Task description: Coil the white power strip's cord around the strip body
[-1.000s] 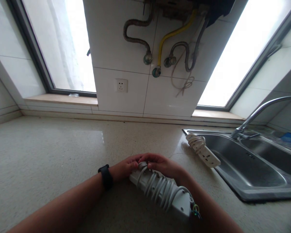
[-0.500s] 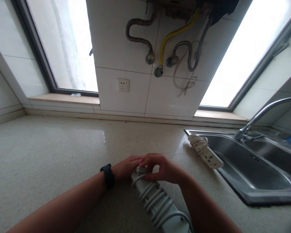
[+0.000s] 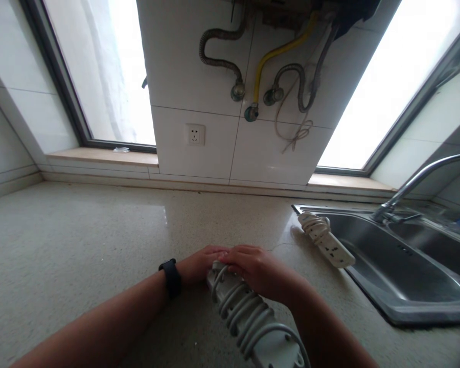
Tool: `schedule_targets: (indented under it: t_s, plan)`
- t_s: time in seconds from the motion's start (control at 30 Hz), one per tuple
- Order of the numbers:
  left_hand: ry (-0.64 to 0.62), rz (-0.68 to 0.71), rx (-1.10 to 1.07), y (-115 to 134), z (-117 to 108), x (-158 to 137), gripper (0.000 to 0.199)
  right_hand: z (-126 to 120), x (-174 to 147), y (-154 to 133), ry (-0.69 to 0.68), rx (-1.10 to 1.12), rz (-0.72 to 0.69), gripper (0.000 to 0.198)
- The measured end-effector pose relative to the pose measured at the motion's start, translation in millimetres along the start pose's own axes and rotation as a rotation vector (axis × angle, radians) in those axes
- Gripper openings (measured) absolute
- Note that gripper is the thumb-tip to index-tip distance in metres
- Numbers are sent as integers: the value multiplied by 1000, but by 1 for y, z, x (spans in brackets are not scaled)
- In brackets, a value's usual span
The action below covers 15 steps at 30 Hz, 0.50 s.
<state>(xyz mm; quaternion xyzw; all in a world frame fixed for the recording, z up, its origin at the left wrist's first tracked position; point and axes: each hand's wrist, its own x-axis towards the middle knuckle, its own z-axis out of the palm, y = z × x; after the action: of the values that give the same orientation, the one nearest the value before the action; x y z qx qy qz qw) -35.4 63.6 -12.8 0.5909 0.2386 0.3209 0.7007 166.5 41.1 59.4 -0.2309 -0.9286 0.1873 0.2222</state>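
Power strip [image 3: 249, 317] left of sink [image 3: 402, 266] — on counter [image 3: 80, 245].

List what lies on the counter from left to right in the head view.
Black wristband → left hand → right hand → second power strip → sink → faucet.

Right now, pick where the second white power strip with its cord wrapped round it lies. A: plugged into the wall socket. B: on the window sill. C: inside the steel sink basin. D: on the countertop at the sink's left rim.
D: the second white power strip lies on the speckled stone countertop, against the left rim of the stainless steel sink, not in the basin.
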Motion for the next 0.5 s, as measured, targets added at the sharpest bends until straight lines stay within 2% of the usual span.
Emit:
schedule_targets:
  t_s: [0.1,0.2,0.37,0.5]
  plan:
    - [18,-17,72,2,2,0,28,1,0,1,-12,3,46,32]
    - [18,-11,97,5,4,0,23,-2,0,-3,-50,23,89,39]
    - [-24,-14,126,7,5,-3,19,-3,0,-11,-98,60,75,49]
    - [-29,127,325,12,5,-4,16,0,5,-12,-66,144,-6,49]
